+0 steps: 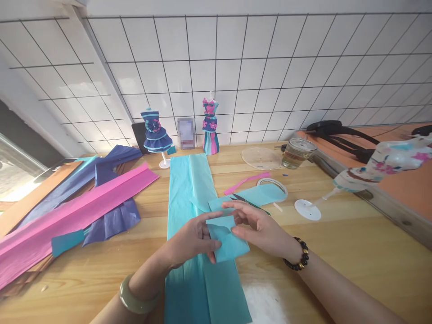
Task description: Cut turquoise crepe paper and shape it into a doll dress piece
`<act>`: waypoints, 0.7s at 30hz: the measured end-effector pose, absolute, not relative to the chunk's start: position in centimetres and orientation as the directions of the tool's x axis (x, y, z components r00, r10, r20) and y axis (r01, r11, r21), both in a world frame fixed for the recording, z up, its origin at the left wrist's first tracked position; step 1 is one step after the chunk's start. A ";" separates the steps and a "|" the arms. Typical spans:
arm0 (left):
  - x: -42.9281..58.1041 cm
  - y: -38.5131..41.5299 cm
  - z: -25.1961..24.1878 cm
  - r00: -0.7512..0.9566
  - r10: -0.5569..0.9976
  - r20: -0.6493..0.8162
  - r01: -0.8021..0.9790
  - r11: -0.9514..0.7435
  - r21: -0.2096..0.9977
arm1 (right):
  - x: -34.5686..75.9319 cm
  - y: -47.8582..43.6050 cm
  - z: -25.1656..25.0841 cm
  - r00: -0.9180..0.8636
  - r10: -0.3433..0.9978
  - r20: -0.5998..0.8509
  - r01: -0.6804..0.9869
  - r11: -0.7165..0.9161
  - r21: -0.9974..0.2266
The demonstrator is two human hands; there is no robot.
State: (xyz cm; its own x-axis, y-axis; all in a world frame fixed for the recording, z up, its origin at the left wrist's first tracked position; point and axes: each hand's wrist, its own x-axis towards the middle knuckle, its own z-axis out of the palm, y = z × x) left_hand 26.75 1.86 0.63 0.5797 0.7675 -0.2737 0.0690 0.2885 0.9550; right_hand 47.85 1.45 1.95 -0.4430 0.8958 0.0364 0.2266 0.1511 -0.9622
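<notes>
Between my two hands is a small folded piece of light-blue crepe paper (229,243). My left hand (195,240) pinches its left edge, thumb on top and fingers beneath. At its upper right, my right hand (258,225) grips it between thumb and fingers. Below them a long light-blue crepe paper sheet (184,202) runs up the table, with a lengthwise fold. Partly covered by my right hand, scissors (248,201) with dark blades lie on a light-blue strip (266,194). That strip overlaps a roll of white tape (281,183).
Pink crepe paper (101,198) and dark-blue crepe paper (113,220) lie at left. Two small dress forms, one blue (155,130) and one pink-and-blue (211,126), stand by the tiled wall. A glass jar (299,153) and a tilted white dress form (388,162) are at right.
</notes>
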 end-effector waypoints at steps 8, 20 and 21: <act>26.8 1.9 0.6 0.664 0.702 -0.256 -0.009 0.350 0.937 | 47.6 1.6 1.4 -0.391 0.918 0.062 0.202 0.151 -0.968; 27.3 2.0 0.8 0.431 0.884 -0.181 -0.003 0.202 0.979 | 46.6 1.5 1.1 -0.330 0.944 0.016 0.147 0.068 -0.987; 27.3 2.0 0.8 0.419 0.889 -0.184 0.006 0.200 0.980 | 46.5 1.5 1.0 -0.328 0.944 0.018 0.143 0.069 -0.987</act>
